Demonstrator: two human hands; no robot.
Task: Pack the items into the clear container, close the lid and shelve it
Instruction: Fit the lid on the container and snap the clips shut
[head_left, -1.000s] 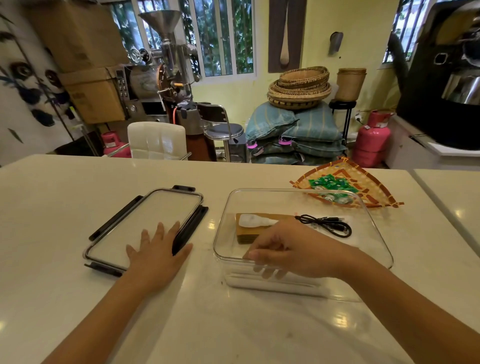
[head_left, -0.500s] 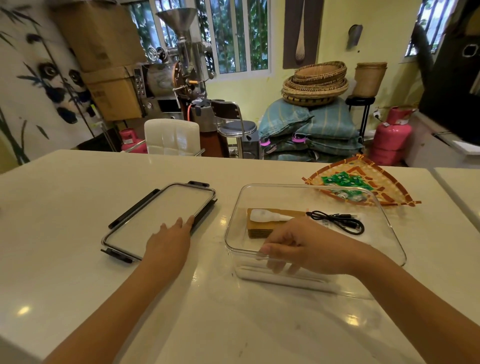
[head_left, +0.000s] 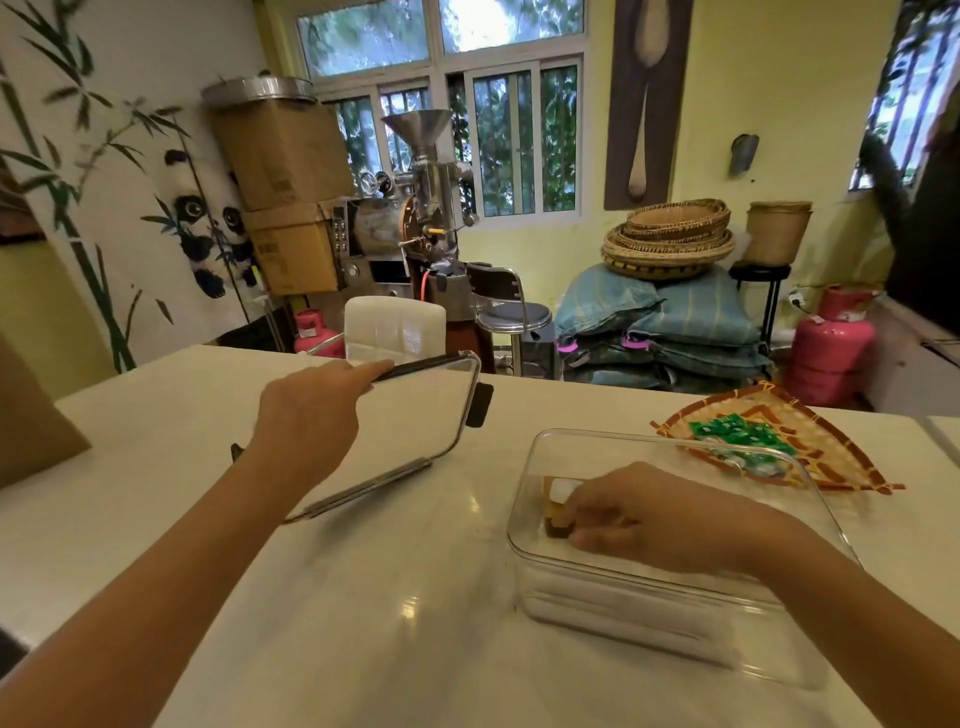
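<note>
The clear container (head_left: 524, 525) stands on the white table, right of centre. Inside it lie a brown box (head_left: 551, 525) and a white item (head_left: 563, 488), mostly hidden under my right hand (head_left: 639, 519), which rests over the container's near rim with curled fingers; the black cable is hidden. My left hand (head_left: 306, 421) grips the far edge of the clear lid (head_left: 415, 415) with black clips and holds it tilted up, its near edge still on the table.
A woven triangular tray (head_left: 831, 457) with green packets (head_left: 737, 431) lies behind the container on the right. A brown cardboard piece (head_left: 31, 421) stands at the table's left edge. A white chair back (head_left: 395, 327) rises beyond the far edge.
My left hand went from lying flat on the lid to gripping its far edge and tilting it up. My right hand stays over the container. The camera view has shifted left and up.
</note>
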